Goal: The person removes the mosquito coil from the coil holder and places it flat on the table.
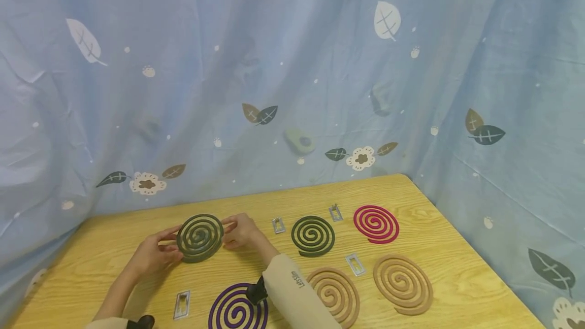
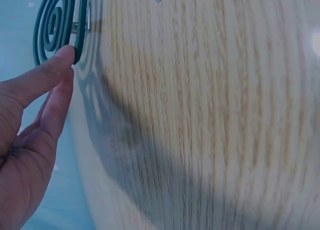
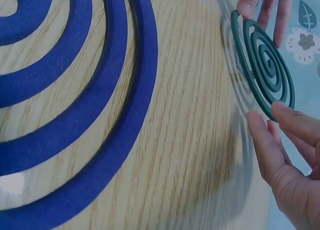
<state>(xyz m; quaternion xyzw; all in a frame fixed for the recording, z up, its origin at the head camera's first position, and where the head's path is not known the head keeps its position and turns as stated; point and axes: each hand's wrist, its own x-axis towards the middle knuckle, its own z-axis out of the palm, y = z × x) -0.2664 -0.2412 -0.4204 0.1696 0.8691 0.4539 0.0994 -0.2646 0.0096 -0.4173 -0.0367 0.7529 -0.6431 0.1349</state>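
Observation:
A dark green mosquito coil (image 1: 182,244) is held by its edges between both hands, raised a little over the table with its shadow beneath. My left hand (image 1: 153,254) pinches its left rim between thumb and fingers, as the left wrist view shows with the hand (image 2: 30,135) at the coil's end. On the opposite rim, the thumb and fingertips of my right hand (image 1: 240,231) grip the coil (image 3: 254,83). Under the coil, a small metal stand (image 2: 88,19) is partly hidden by its rings. A purple mosquito coil (image 1: 214,311) lies nearer me, partly behind the right wrist's black camera.
Flat on the wooden table (image 1: 256,268) lie another green coil (image 1: 296,234), a magenta coil (image 1: 395,227) and two tan coils, one (image 1: 428,288) near the right edge. Several metal stands, one (image 1: 182,304) at front left, sit among them. A blue patterned curtain (image 1: 292,65) hangs behind.

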